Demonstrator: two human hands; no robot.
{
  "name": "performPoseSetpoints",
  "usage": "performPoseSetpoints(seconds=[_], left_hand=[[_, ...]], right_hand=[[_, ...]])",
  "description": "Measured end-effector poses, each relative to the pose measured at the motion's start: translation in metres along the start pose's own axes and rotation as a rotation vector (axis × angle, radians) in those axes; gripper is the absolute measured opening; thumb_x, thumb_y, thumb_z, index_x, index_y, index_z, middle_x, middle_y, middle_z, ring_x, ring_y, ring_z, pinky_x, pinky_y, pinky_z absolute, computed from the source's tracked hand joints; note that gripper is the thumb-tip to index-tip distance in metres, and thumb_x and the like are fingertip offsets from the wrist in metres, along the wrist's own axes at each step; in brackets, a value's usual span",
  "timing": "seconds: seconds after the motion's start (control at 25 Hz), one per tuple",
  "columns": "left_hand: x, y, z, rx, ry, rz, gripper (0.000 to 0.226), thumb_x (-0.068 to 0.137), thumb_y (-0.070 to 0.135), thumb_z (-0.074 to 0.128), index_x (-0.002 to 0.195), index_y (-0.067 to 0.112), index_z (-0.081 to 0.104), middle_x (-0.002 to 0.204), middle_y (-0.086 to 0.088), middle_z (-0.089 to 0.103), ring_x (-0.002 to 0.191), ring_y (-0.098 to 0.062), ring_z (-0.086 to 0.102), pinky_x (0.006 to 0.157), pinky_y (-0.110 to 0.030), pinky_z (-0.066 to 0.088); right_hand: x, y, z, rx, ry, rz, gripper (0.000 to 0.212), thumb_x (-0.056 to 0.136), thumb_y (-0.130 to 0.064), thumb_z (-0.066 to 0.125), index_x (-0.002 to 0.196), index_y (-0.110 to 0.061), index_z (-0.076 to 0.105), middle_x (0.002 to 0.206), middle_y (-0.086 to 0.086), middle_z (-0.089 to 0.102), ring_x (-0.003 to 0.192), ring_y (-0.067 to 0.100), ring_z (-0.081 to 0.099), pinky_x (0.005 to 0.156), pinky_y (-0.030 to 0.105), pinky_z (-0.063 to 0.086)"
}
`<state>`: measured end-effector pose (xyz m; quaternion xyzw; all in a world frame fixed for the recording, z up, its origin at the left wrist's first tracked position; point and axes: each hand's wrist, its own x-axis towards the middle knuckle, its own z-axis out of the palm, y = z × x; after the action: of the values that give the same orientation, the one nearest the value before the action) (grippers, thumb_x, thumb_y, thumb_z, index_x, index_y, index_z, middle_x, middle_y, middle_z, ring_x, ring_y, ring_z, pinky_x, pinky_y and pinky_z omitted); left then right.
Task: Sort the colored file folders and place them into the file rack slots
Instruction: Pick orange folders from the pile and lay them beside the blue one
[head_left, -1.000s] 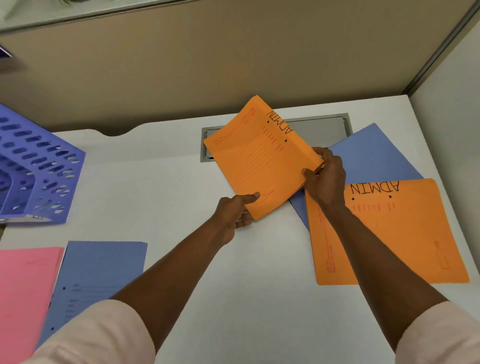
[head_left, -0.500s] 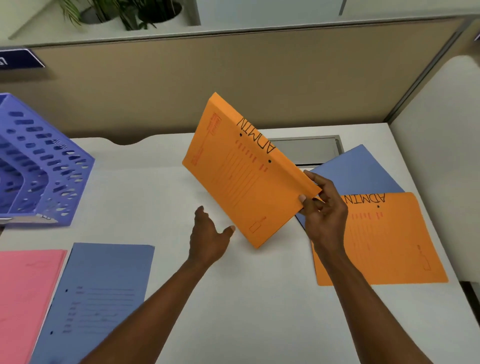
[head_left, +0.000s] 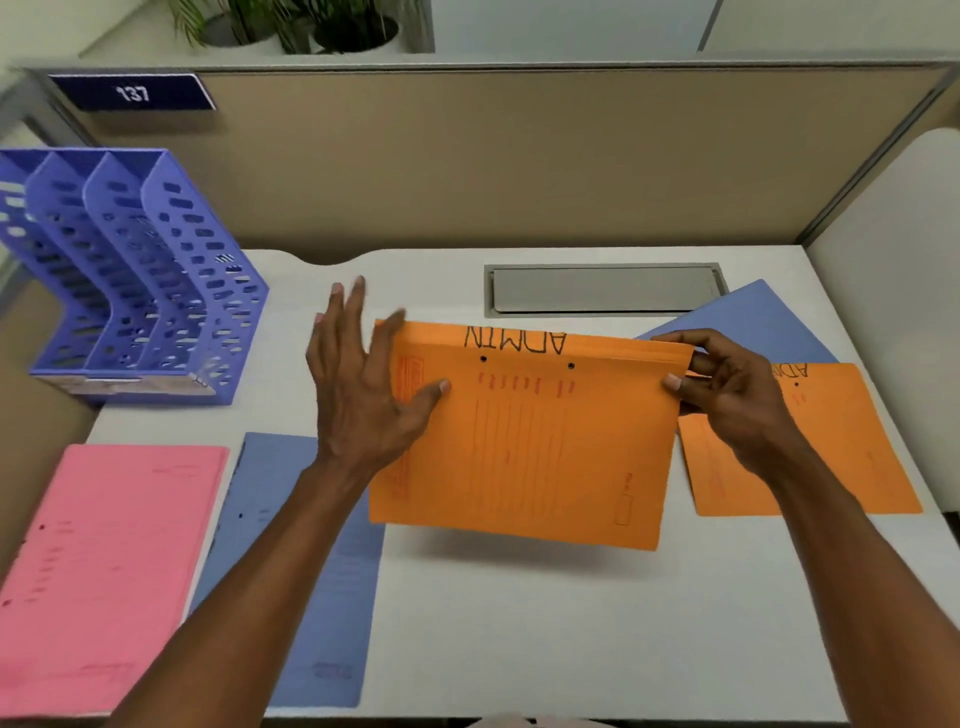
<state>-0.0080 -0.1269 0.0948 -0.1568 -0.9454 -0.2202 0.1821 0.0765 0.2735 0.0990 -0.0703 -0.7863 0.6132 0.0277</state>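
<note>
An orange folder (head_left: 530, 441) marked ADMIN is held above the middle of the white desk (head_left: 519, 623), long edge level. My right hand (head_left: 727, 395) pinches its top right corner. My left hand (head_left: 363, 395) is spread flat against the folder's left edge, thumb on its front, fingers apart and pointing up. A purple file rack (head_left: 156, 291) with several slots stands at the far left. A second orange ADMIN folder (head_left: 831, 467) lies at the right, on top of a blue folder (head_left: 748, 317). A pink folder (head_left: 104, 561) and another blue folder (head_left: 291, 519) lie at the near left.
A grey cable hatch (head_left: 602, 291) is set into the desk behind the held folder. A tan partition (head_left: 519, 166) closes the back, with a sign reading 137 (head_left: 132, 93). A white panel (head_left: 893, 291) borders the right side. Potted plants stand beyond the partition.
The held orange folder has swung from a tilted, raised pose to level and nearer me. My left hand let go of it, then came back up against its left edge.
</note>
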Motion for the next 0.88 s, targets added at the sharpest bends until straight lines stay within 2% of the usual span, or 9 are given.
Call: performPoseSetpoints(seconds=[0.08,0.16,0.24,0.36,0.48,0.56,0.68,0.8,0.88], left_hand=[[-0.019,-0.008,-0.012,0.002,-0.094,0.088,0.078,0.081,0.065,0.071,0.139,0.015,0.058,0.157,-0.008,0.046,0.157,-0.03,0.025,0.126,-0.057,0.014],[-0.04,-0.016,-0.023,-0.002,-0.162,0.109,0.066,0.083,0.058,0.073,0.131,0.015,0.063,0.136,-0.003,0.063,0.141,-0.029,0.048,0.122,-0.055,0.026],[-0.055,-0.022,-0.033,-0.073,-0.252,0.058,0.054,0.085,0.05,0.075,0.126,0.018,0.065,0.12,0.001,0.069,0.116,-0.026,0.064,0.105,-0.045,0.046],[-0.067,-0.028,-0.044,-0.203,-0.4,-0.05,0.038,0.084,0.042,0.079,0.118,0.027,0.068,0.113,0.01,0.072,0.101,-0.017,0.068,0.082,-0.037,0.056],[-0.076,-0.032,-0.046,-0.402,-0.509,-0.207,0.031,0.083,0.033,0.084,0.111,0.028,0.071,0.107,0.015,0.074,0.1,-0.01,0.068,0.084,-0.036,0.057],[-0.085,-0.037,-0.045,-0.492,-0.562,-0.287,0.026,0.084,0.028,0.085,0.107,0.028,0.073,0.103,0.014,0.075,0.1,-0.007,0.067,0.084,-0.033,0.054],[-0.105,-0.045,-0.044,-0.589,-0.582,-0.395,0.024,0.085,0.024,0.085,0.106,0.024,0.074,0.106,0.008,0.075,0.103,-0.011,0.068,0.09,-0.035,0.055],[-0.131,-0.058,-0.045,-0.697,-0.508,-0.546,0.024,0.086,0.021,0.084,0.108,0.02,0.073,0.107,0.001,0.075,0.105,-0.019,0.068,0.095,-0.042,0.056],[-0.148,-0.065,-0.043,-0.818,-0.461,-0.65,0.022,0.087,0.018,0.084,0.106,0.019,0.075,0.105,-0.001,0.077,0.102,-0.021,0.072,0.092,-0.046,0.06]], right_hand=[[-0.004,-0.002,0.008,-0.022,-0.073,0.015,0.036,0.098,-0.005,0.07,0.128,-0.024,0.07,0.117,0.004,0.08,0.104,0.025,0.079,0.075,0.04,0.068],[-0.01,-0.006,0.02,-0.037,-0.127,0.024,0.036,0.097,-0.008,0.072,0.125,-0.03,0.072,0.117,0.001,0.08,0.104,0.022,0.078,0.071,0.032,0.066],[-0.011,-0.009,0.036,-0.043,-0.141,0.032,0.038,0.097,-0.01,0.071,0.13,-0.029,0.071,0.118,0.0,0.081,0.107,0.019,0.078,0.072,0.028,0.065],[-0.004,-0.011,0.067,-0.035,-0.113,0.053,0.035,0.098,-0.007,0.072,0.126,-0.029,0.073,0.11,0.001,0.083,0.102,0.018,0.079,0.072,0.026,0.064],[0.0,-0.004,0.104,-0.051,0.034,0.077,0.029,0.094,-0.011,0.078,0.113,-0.034,0.077,0.095,-0.001,0.083,0.092,0.015,0.08,0.075,0.035,0.064],[-0.003,0.008,0.127,-0.091,0.137,0.099,0.027,0.094,-0.017,0.08,0.118,-0.027,0.077,0.096,0.002,0.081,0.097,0.021,0.078,0.085,0.045,0.065],[-0.018,0.026,0.141,-0.229,0.204,0.124,0.027,0.094,-0.033,0.08,0.118,-0.021,0.078,0.104,0.003,0.08,0.103,0.022,0.075,0.096,0.051,0.062],[-0.05,0.05,0.152,-0.369,0.285,0.252,0.051,0.09,-0.053,0.078,0.131,-0.022,0.07,0.118,0.007,0.077,0.112,0.024,0.071,0.102,0.054,0.058],[-0.078,0.069,0.168,-0.334,0.34,0.416,0.076,0.086,-0.061,0.078,0.146,-0.021,0.055,0.135,0.013,0.07,0.121,0.032,0.067,0.106,0.057,0.054]])
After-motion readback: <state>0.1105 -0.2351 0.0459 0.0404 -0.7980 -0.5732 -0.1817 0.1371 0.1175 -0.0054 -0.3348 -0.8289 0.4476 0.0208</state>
